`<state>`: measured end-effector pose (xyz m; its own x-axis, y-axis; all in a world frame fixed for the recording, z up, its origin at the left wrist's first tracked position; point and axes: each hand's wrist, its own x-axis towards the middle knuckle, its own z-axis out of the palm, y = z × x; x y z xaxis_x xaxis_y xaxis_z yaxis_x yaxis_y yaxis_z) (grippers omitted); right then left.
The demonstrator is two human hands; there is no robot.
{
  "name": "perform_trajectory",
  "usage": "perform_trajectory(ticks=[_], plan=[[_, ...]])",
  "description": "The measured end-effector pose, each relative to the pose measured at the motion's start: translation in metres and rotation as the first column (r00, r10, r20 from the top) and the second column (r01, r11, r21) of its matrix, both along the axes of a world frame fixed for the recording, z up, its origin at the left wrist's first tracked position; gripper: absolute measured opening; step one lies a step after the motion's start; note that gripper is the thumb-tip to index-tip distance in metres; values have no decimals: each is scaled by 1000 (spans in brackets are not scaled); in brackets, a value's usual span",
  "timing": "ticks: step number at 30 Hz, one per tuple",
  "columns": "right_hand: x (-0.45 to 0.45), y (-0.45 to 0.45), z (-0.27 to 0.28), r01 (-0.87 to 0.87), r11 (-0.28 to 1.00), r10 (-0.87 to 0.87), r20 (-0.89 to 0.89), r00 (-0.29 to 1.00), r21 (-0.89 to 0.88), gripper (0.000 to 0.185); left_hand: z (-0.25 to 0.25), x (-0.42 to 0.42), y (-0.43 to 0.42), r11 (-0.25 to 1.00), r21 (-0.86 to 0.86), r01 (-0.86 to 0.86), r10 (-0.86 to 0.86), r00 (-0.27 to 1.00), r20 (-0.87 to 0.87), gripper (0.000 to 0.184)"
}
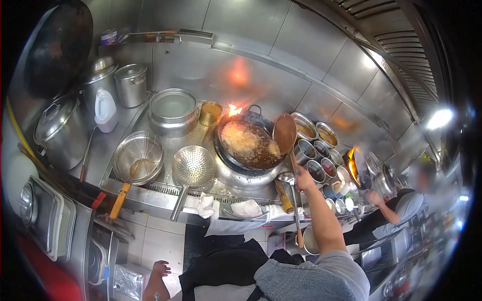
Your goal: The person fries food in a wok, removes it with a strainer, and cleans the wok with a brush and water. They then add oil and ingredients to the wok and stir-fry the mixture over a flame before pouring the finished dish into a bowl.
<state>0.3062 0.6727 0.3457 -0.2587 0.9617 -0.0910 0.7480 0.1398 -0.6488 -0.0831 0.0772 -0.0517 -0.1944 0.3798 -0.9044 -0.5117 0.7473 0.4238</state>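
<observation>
My right hand is closed around the handle of a large round-headed skimmer. Its brown head is tilted up at the right rim of a black wok. Pale golden food bubbles in dark oil there, and flames rise behind the rim. A steel ladle with a wooden handle end lies just below my right hand, beside a bamboo brush. My left hand hangs low over the floor, holding nothing, its fingers loosely apart.
Left of the wok are a perforated strainer, a wire strainer over a bowl, and a steel pot. Several sauce containers stand right of it. Another person works at the far right near a flaming wok.
</observation>
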Motion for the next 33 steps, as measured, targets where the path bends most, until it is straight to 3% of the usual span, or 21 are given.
perform_trajectory(ticks=[1, 2, 4, 5, 7, 10, 13, 16, 20, 27, 29, 33], plan=[[-5, -20, 10, 67, 966, -104, -138, 985, -251, 60, 6, -3, 8, 999, -25, 34, -35, 997, -64, 44], [-4, -29, 8, 65, 966, -102, -137, 985, -249, 60, 10, -7, 15, 999, -32, 33, -36, 994, -104, 47], [-2, -42, 0, -26, 864, -178, -353, 918, -502, 59, 19, -17, 27, 999, -15, 37, -39, 991, -131, 46], [-1, -46, -6, -32, 866, -173, -358, 917, -498, 59, 23, -21, 33, 999, 0, 44, -43, 986, -158, 45], [-7, -49, -16, -153, 717, -340, -532, 775, -680, 56, 29, -25, 42, 999, 14, 28, -26, 984, -178, 45], [-25, -42, -32, -317, 619, -377, -626, 683, -719, 51, 37, -22, 47, 999, 32, 16, -10, 980, -199, 46], [-52, -25, -50, -404, 604, -371, -692, 620, -686, 46, 38, -10, 44, 999, -9, 38, -39, 975, -218, 46], [-78, -8, -59, -395, 627, -413, -717, 561, -671, 43, 40, 6, 38, 999, -44, -15, 8, 986, -166, 54], [-75, 14, -65, -473, 604, -444, -764, 468, -641, 38, 51, 39, 32, 995, -36, -97, 90, 982, -164, 49], [-25, 42, -65, -489, 632, -361, -787, 501, -602, 40, 54, 99, 54, 987, -63, -146, 132, 974, -183, 46], [-14, 44, -67, -455, 643, -368, -769, 523, -617, 41, 54, 114, 64, 994, -83, -70, 50, 973, -226, 47], [8, 40, -66, -406, 691, -233, -716, 658, -598, 50, 53, 120, 85, 996, -82, -22, 6, 982, -189, 50]])
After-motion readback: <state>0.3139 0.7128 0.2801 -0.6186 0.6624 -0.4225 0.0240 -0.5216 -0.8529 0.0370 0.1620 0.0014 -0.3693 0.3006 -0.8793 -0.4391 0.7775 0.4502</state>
